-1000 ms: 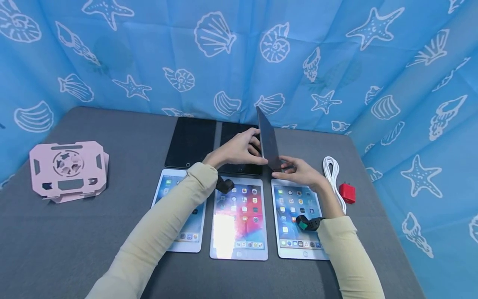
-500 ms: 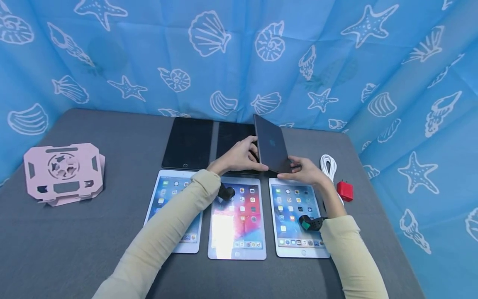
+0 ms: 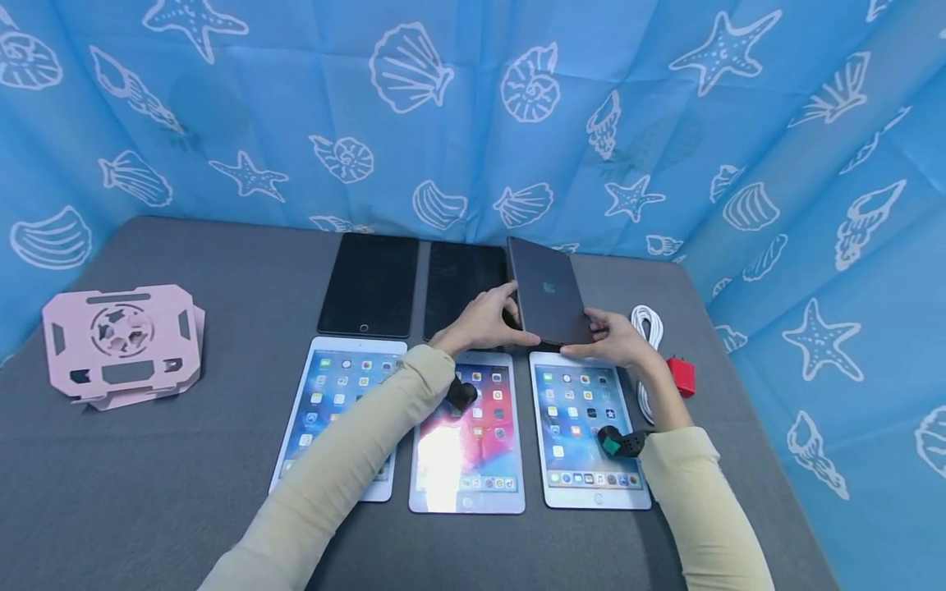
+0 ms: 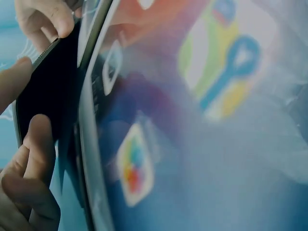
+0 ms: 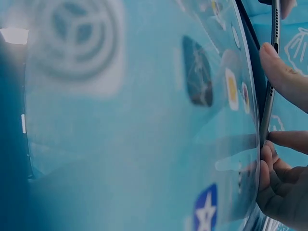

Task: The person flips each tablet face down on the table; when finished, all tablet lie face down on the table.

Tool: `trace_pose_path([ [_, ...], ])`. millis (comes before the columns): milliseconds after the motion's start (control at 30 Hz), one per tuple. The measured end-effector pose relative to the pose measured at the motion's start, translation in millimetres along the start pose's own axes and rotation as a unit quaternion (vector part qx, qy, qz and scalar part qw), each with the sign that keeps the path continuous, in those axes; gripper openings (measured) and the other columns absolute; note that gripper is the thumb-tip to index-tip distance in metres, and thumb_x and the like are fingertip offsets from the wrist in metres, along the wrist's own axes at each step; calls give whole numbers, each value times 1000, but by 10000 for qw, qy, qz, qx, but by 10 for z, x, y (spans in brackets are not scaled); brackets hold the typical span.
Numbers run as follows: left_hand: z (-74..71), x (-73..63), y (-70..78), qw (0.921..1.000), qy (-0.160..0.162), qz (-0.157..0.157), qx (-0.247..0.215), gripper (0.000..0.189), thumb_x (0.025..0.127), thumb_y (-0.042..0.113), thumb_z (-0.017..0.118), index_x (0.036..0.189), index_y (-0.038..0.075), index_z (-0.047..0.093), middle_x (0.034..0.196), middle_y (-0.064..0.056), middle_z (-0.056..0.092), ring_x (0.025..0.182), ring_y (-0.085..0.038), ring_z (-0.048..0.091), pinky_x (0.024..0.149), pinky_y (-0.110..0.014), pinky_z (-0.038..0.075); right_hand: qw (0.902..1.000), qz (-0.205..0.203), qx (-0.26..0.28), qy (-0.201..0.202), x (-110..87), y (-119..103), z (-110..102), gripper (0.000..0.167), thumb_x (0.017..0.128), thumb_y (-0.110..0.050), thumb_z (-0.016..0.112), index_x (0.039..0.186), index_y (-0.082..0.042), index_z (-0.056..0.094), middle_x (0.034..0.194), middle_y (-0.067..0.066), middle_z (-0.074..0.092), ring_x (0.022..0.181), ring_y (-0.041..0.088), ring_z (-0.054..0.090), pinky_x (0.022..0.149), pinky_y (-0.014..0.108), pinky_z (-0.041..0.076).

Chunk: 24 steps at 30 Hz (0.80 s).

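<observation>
A dark grey tablet (image 3: 550, 294) is held between both hands at the back right, its back with a pale logo turned toward the head camera. It leans, left edge raised higher than the right. My left hand (image 3: 484, 322) grips its left edge and lower left corner, thumb along the near edge. At the lower right corner my right hand (image 3: 612, 338) pinches the tablet, with the thumb in front. The left wrist view shows the tablet's black screen side (image 4: 53, 91) between fingers. In the right wrist view its thin edge (image 5: 268, 108) runs past a thumb.
Two black tablets, one at left (image 3: 371, 283) and one in the middle (image 3: 461, 279), lie at the back. Three white tablets with lit screens form the front row, the middle one (image 3: 467, 460) reflecting glare. A pink stand (image 3: 124, 341), white cable (image 3: 647, 324) and red charger (image 3: 681, 376) lie at the sides.
The dark tablet has tipped from nearly upright edge-on to a lower slant to the right, so its back now shows. Both hands have moved slightly rightward with it, still holding it.
</observation>
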<state>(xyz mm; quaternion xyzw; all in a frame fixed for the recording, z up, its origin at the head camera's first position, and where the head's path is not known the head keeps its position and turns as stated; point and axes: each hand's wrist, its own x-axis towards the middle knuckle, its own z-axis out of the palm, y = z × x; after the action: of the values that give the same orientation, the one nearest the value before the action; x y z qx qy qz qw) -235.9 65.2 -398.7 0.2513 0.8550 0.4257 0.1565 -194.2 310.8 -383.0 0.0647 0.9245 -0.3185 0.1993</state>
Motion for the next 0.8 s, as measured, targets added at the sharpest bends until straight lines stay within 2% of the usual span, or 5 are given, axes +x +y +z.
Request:
trace_pose_path([
  [333,95,54,41,9988,-30,-339,361,103,87,40,81,162,2,22,108,-3,72,105,-20,66,96,-36,52,9994,187,283,112,25,56,-16,108,88,-30,82,163,2,11,160,37,27,146,50,32,121,62,29],
  [500,117,78,41,9975,-98,-463,521,103,86,42,81,162,3,24,99,0,70,91,-16,64,82,-28,52,9987,245,431,141,21,83,-37,105,89,-26,81,163,1,11,160,37,26,145,49,32,120,62,30],
  [633,134,95,26,9975,-31,-392,593,92,88,37,81,159,3,32,84,2,70,70,-10,59,62,-21,43,9983,225,511,162,26,82,-35,102,91,-24,79,163,1,12,159,37,26,144,49,33,120,61,32],
  [733,156,108,32,9972,-72,-256,701,84,91,32,78,157,2,36,76,3,68,62,-7,56,57,-20,39,9984,222,482,215,27,81,-36,99,92,-23,78,163,1,13,157,37,27,143,48,34,119,61,33],
  [800,162,114,40,9967,-111,-220,773,82,92,30,77,157,0,36,73,4,67,61,-6,55,58,-20,40,9983,227,473,245,29,82,-33,98,93,-23,77,163,1,13,157,37,28,141,48,35,119,61,33],
])
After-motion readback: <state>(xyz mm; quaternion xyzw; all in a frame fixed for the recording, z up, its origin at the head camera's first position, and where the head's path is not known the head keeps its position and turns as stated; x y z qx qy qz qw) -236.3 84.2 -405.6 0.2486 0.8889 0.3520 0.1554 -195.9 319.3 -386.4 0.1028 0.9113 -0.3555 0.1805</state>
